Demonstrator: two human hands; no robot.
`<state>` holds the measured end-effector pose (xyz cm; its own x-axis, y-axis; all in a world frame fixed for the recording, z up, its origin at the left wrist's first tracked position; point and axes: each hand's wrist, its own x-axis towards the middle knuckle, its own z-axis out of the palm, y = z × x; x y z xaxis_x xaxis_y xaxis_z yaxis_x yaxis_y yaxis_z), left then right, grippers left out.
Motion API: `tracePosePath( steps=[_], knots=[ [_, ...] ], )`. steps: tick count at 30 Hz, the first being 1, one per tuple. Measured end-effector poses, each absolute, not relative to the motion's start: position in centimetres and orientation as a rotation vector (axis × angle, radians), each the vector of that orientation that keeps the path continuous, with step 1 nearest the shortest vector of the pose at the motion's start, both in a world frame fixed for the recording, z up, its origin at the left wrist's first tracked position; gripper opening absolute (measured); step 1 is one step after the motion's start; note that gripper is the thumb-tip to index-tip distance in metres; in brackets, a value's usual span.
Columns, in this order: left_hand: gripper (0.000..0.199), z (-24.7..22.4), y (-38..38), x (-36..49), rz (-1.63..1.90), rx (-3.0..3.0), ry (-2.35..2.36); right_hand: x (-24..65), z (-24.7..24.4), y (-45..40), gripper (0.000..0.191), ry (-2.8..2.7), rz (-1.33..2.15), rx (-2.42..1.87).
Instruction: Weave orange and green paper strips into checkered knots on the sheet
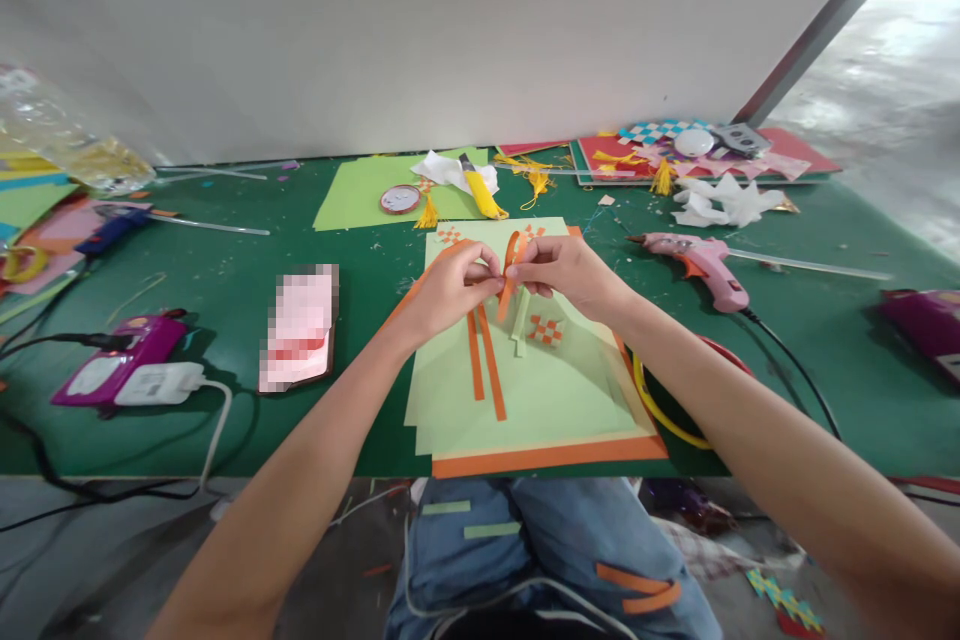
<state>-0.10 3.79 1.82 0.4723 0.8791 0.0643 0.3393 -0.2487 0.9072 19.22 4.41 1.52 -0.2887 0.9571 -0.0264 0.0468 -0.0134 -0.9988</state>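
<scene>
Both hands meet above a stack of pale green paper sheets. Between the fingertips of my left hand and my right hand is an orange paper strip, bent into a loop. Each hand pinches it near the same spot. Two more orange strips lie on the sheets below my left hand, and a narrow pale green strip lies under my right. A small orange-and-white checkered woven piece sits to the right of that. Orange paper shows along the stack's front edge.
A pink glue gun lies at right, a blue glue gun at left. A phone and a purple power strip are left. Behind lie a yellow utility knife, a round tin and a yellow tassel.
</scene>
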Motion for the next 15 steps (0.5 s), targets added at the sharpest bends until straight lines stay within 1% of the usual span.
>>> tracePosePath(
  steps=[3,8,11,15],
  knots=[
    [0.013,1.72,3.81,-0.06,0.732,1.829,1.025,19.24,1.30,4.49,0.038,-1.492,1.355,-1.130],
    [0.010,1.65,3.72,0.01,0.766,1.767,1.013,19.33,1.14,4.71,0.035,-1.519,1.277,-1.139],
    [0.013,1.92,3.55,0.11,0.757,1.724,1.020,19.39,1.06,4.77,0.033,-1.505,1.271,-1.109],
    [0.022,2.35,3.32,0.21,0.730,1.749,1.024,19.43,1.18,4.59,0.033,-1.478,1.295,-1.040]
  ],
)
